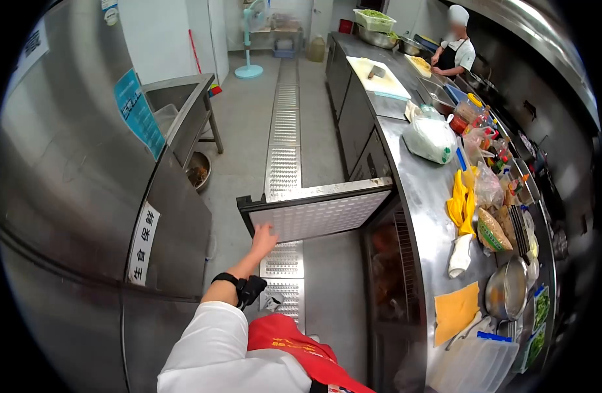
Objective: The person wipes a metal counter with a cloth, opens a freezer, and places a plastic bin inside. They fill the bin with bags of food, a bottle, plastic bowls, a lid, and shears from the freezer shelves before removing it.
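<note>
My left hand (265, 240) is at the inner face of an under-counter fridge door (327, 215), near the door's free edge. Its fingers look extended and apart, grasping nothing; whether they press on the panel is hard to tell. The door stands swung out over the aisle, exposing a dark fridge compartment (387, 272) with a wire rack (403, 252) and bagged contents that I cannot make out. A black strapped device (250, 290) sits on my left wrist. My right hand is out of the picture.
The steel counter (415, 196) on the right holds a white plastic bag (430, 137), yellow cloths (461, 200), a metal bowl (507, 288) and a cutting board (379, 77) with a cleaver. A co-worker (455, 49) stands behind it. Drain grating (284, 167) runs along the aisle; tall steel cabinets (65, 164) flank the left.
</note>
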A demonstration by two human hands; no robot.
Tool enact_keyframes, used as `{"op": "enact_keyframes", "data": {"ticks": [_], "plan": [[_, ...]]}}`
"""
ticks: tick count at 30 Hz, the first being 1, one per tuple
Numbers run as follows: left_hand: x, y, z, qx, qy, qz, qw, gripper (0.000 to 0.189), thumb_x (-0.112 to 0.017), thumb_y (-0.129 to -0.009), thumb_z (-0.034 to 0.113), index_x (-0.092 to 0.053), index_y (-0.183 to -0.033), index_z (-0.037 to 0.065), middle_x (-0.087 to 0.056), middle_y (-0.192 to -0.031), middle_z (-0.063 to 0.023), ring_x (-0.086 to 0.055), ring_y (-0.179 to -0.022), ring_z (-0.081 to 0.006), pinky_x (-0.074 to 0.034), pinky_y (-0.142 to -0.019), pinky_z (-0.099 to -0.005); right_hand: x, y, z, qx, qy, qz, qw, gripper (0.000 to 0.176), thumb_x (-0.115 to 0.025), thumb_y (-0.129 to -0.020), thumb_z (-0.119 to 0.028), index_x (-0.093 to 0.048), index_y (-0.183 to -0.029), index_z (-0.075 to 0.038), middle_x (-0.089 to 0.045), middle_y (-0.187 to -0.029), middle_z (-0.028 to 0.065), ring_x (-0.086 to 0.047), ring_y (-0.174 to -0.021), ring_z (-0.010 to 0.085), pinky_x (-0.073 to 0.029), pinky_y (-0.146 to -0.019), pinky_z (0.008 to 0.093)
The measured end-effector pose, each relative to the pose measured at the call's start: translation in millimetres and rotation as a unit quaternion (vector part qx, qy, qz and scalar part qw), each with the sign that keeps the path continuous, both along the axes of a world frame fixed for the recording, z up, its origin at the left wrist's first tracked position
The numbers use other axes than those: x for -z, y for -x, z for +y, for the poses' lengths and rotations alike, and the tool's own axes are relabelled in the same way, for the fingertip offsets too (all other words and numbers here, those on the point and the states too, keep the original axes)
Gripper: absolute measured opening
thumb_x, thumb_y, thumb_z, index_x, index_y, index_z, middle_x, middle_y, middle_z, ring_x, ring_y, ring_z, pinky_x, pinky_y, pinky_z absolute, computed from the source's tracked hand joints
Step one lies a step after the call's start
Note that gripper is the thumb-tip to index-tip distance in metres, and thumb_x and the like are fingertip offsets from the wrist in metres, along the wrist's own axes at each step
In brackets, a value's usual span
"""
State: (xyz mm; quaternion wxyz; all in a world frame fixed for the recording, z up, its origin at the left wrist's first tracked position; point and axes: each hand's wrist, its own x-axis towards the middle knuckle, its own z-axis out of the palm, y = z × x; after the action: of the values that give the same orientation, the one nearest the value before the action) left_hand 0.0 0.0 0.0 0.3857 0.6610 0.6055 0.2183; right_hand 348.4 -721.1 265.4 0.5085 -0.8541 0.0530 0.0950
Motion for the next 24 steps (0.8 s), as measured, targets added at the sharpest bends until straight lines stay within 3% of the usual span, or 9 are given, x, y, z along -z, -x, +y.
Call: {"op": "enact_keyframes", "data": {"ticks": [2, 3, 6, 7, 9, 12, 17, 23, 24], "plan": [[-20.8, 17.1, 56.1, -0.001, -0.093, 0.007, 0.996, 0.04, -0.062, -0.071, 0.018, -0.052, -0.109, 0.007, -0.043, -0.116, -0.0183, -0.044, -0.109, -0.0357, -0.04, -0.087, -0.0483, 43.0, 34.6, 20.1, -0.084, 0.037, -0.075, 0.993, 0.035, -0.044, -0.086, -0.007, -0.043, -0.122, -0.006, -0.044, -0.118, 0.0181, -0.046, -0.109, 0.0309, -0.043, -0.089, 0.0427], [-44.1, 24.8, 97.7, 0.005, -0.116, 0.059, 0.992, 0.041, -0.061, -0.072, 0.018, -0.051, -0.11, 0.008, -0.042, -0.116, -0.0167, -0.044, -0.11, -0.035, -0.041, -0.086, -0.0485, 55.6, 78.6, 85.3, 0.038, -0.16, -0.104, 0.981, 0.038, -0.042, -0.083, 0.005, -0.043, -0.121, -0.002, -0.046, -0.113, 0.0197, -0.05, -0.103, 0.0296, -0.045, -0.087, 0.0407], [-54.6, 25.8, 148.2, 0.049, -0.118, 0.153, 0.98, 0.052, -0.062, -0.072, 0.025, -0.047, -0.12, 0.012, -0.036, -0.13, -0.0114, -0.038, -0.119, -0.033, -0.036, -0.09, -0.053, 220.7, -16.3, -46.0, -0.049, -0.136, -0.216, 0.966, 0.059, -0.06, -0.075, -0.018, -0.033, -0.127, -0.014, -0.042, -0.126, 0.0162, -0.052, -0.103, 0.0365, -0.052, -0.08, 0.0439], [-50.1, 30.4, 159.6, 0.069, -0.098, 0.187, 0.975, 0.058, -0.063, -0.071, 0.029, -0.045, -0.123, 0.012, -0.034, -0.134, -0.0109, -0.035, -0.123, -0.0327, -0.031, -0.093, -0.0566, 188.8, 19.9, -0.3, 0.022, -0.118, -0.204, 0.972, 0.05, -0.056, -0.078, -0.013, -0.037, -0.124, -0.01, -0.044, -0.12, 0.0163, -0.052, -0.101, 0.0338, -0.05, -0.082, 0.0418], [-47.7, 40.5, 183.4, 0.117, -0.048, 0.252, 0.959, 0.067, -0.064, -0.068, 0.036, -0.042, -0.127, 0.012, -0.033, -0.138, -0.0107, -0.031, -0.127, -0.0323, -0.023, -0.097, -0.062, 42.8, 143.2, 204.5, 0.163, -0.096, -0.171, 0.967, 0.035, -0.048, -0.083, -0.003, -0.045, -0.118, -0.001, -0.049, -0.11, 0.0165, -0.053, -0.098, 0.0285, -0.045, -0.086, 0.0378], [-30.4, 55.0, 204.2, 0.185, 0.025, 0.323, 0.928, 0.073, -0.065, -0.065, 0.044, -0.043, -0.127, 0.01, -0.045, -0.131, -0.0131, -0.032, -0.127, -0.0323, -0.016, -0.099, -0.0669, 127.1, 78.5, 97.1, 0.268, -0.437, -0.04, 0.858, 0.048, -0.06, -0.074, -0.025, -0.046, -0.113, -0.001, -0.055, -0.107, 0.0164, -0.058, -0.092, 0.0315, -0.055, -0.073, 0.0421], [-28.9, 60.8, 187.6, 0.287, 0.024, 0.369, 0.883, 0.064, -0.064, -0.066, 0.047, -0.054, -0.115, 0.008, -0.059, -0.112, -0.014, -0.039, -0.122, -0.0326, -0.018, -0.099, -0.0642, 103.4, 111.9, 138.5, 0.304, -0.488, -0.054, 0.816, 0.046, -0.059, -0.075, -0.028, -0.048, -0.113, -0.004, -0.056, -0.106, 0.012, -0.058, -0.089, 0.0286, -0.053, -0.069, 0.0432], [-6.2, 57.7, 100.0, 0.388, 0.061, 0.285, 0.874, 0.057, -0.064, -0.064, 0.05, -0.06, -0.108, 0.014, -0.063, -0.106, -0.012, -0.056, -0.103, -0.031, -0.037, -0.09, -0.0505, 105.8, 117.7, 143.6, 0.194, -0.389, -0.077, 0.897, 0.026, -0.056, -0.075, -0.027, -0.053, -0.094, -0.01, -0.058, -0.09, 0.0048, -0.058, -0.081, 0.0208, -0.047, -0.064, 0.0367], [-6.2, 55.3, 78.8, 0.413, 0.068, 0.264, 0.869, 0.059, -0.064, -0.063, 0.05, -0.059, -0.109, 0.014, -0.063, -0.105, -0.0122, -0.058, -0.1, -0.0301, -0.042, -0.087, -0.0463, 103.0, 119.3, 144.4, 0.18, -0.393, -0.052, 0.9, 0.033, -0.054, -0.073, -0.024, -0.05, -0.101, -0.008, -0.056, -0.096, 0.0061, -0.055, -0.088, 0.0218, -0.045, -0.071, 0.0368]]}}
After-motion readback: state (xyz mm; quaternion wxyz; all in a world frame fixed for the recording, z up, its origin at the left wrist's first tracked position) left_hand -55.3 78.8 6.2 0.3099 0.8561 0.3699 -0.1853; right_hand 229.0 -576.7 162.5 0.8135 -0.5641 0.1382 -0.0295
